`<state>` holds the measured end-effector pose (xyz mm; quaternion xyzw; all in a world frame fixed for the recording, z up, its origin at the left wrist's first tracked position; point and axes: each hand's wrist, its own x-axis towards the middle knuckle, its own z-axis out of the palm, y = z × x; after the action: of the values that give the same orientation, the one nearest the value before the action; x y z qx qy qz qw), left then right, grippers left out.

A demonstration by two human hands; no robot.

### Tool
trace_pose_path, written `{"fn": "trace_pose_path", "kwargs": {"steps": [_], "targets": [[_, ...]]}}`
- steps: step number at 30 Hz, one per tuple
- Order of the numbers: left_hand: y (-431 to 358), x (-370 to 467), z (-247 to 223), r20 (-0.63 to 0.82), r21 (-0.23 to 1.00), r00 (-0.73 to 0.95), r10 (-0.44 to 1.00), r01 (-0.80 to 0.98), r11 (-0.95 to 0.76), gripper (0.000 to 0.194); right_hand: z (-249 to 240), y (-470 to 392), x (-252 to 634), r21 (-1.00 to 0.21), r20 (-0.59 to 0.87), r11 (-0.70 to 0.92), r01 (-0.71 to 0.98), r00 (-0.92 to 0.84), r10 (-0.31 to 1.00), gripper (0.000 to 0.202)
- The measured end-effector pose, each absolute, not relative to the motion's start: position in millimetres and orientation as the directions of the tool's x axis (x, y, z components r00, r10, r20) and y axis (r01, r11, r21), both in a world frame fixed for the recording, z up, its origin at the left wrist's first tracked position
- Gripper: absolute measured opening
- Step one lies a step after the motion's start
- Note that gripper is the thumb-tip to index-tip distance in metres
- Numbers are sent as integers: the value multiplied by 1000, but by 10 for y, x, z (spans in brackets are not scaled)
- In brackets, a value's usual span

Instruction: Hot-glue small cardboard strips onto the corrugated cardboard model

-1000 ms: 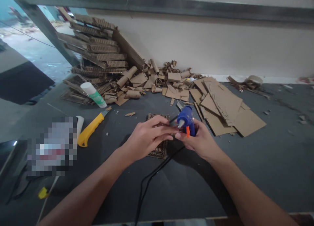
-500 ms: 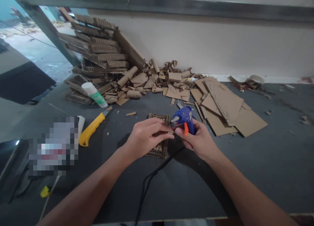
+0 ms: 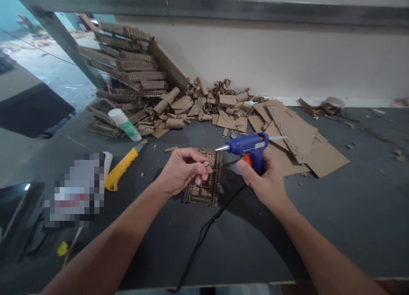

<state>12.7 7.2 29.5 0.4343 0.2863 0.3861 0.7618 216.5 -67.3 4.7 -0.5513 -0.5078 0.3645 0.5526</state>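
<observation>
My right hand (image 3: 263,171) is wrapped round the handle of a blue glue gun (image 3: 244,145) with an orange trigger; its metal nozzle points left and a clear stick juts from its back. Between the thumb and fingers of my left hand (image 3: 183,169) is a small cardboard piece (image 3: 206,163), just left of and below the nozzle. Beneath my left fingers, a rectangular corrugated cardboard panel (image 3: 204,197) with layered edges lies on the table, partly hidden by that hand.
A yellow cutter (image 3: 123,167), a glue stick (image 3: 124,124) and a blurred-out object (image 3: 76,188) lie left. Stacked cardboard strips (image 3: 137,65), scraps (image 3: 194,105) and flat sheets (image 3: 322,158) line the back. A black cable (image 3: 204,231) crosses the dark table (image 3: 351,227).
My hands have moved apart. The glue gun has swung from facing me to lying sideways, nozzle leftward, and my left hand has shifted slightly left with the small piece.
</observation>
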Motion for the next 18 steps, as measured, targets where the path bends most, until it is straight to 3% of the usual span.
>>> {"fn": "trace_pose_path", "kwargs": {"steps": [6, 11, 18], "targets": [[86, 98, 236, -101, 871, 597, 796, -334, 361, 42, 110, -686, 2107, -968, 205, 153, 199, 279, 938, 33], [119, 45, 189, -53, 875, 605, 794, -354, 329, 40, 129, -693, 2131, -915, 312, 180, 362, 349, 884, 32], [147, 50, 198, -132, 860, 565, 815, -344, 378, 42, 88, -724, 2091, -848, 357, 125, 516, 379, 854, 28]]}}
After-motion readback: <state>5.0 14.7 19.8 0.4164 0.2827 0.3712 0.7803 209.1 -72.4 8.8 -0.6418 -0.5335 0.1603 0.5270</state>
